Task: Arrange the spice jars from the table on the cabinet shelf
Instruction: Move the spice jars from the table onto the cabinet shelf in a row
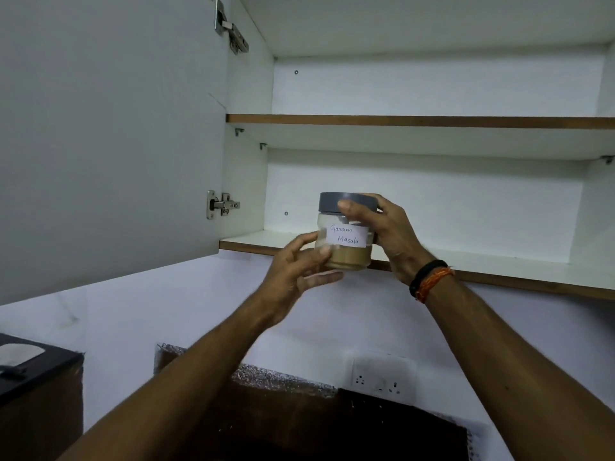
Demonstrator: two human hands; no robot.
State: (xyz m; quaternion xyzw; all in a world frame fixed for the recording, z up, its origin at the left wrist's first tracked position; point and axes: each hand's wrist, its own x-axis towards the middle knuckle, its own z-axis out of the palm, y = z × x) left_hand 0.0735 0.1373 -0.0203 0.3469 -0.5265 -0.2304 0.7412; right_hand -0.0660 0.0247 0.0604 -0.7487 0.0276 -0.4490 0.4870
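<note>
A clear spice jar [346, 252] with a grey lid and a white label reading "Garam Masala" is held up at the front edge of the lower cabinet shelf [482, 261]. Brown powder fills its lower part. My right hand [386, 227] grips the jar at the lid and right side, thumb across the lid's front. My left hand [299, 271] holds its lower left side and base, fingers curled under it. Whether the jar's base touches the shelf is hidden by my hands. Nothing stands on either visible shelf.
The white cabinet door [109, 134] stands open at the left. An upper shelf [416, 121] runs above the lower one. Below are a white wall with a socket plate [382, 377], a dark appliance [30, 367] at the left and a dark counter area.
</note>
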